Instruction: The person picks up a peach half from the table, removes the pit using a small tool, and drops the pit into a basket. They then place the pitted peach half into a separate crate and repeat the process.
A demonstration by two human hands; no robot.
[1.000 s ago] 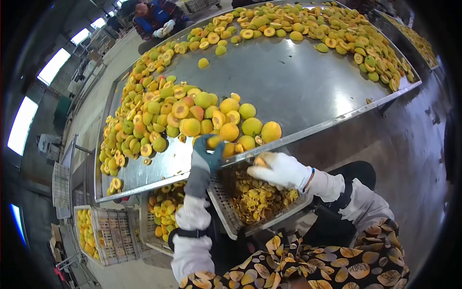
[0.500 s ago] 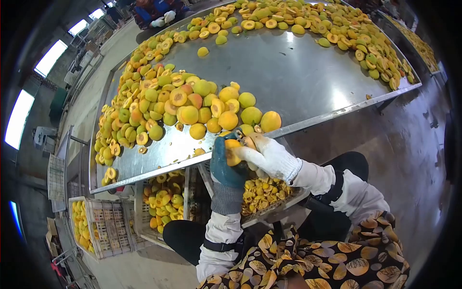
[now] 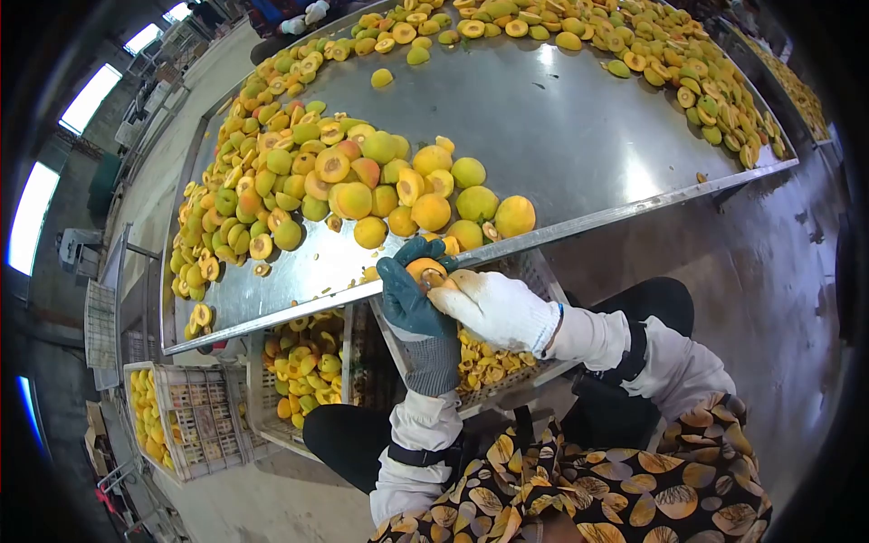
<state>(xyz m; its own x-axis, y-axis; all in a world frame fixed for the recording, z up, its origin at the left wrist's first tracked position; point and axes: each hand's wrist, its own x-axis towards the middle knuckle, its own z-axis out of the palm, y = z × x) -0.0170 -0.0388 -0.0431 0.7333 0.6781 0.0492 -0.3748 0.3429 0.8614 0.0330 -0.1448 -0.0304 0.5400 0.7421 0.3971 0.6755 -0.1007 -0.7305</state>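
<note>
My left hand [image 3: 414,294], in a dark green coated glove with a grey cuff, is closed around a cut yellow peach [image 3: 422,267] just off the table's near edge. My right hand [image 3: 496,310], in a white knit glove, meets it from the right with fingers pinched. A small metal tool [image 3: 429,280] shows partly between those fingers and the peach's cut face; most of it is hidden. Beyond my hands, whole and halved peaches [image 3: 354,200] lie heaped on the metal table [image 3: 507,118].
Under the table edge stand a crate of peach halves [image 3: 306,362] and a crate of cut pieces [image 3: 489,366]. Another filled crate [image 3: 186,421] is at the left. More halves [image 3: 697,81] line the table's far side. A co-worker's gloved hands [image 3: 306,18] show at the top.
The peach and both hands have shifted slightly left. My left hand has turned the peach so its cut face shows. The dark tool seen above the fingers earlier is now mostly covered.
</note>
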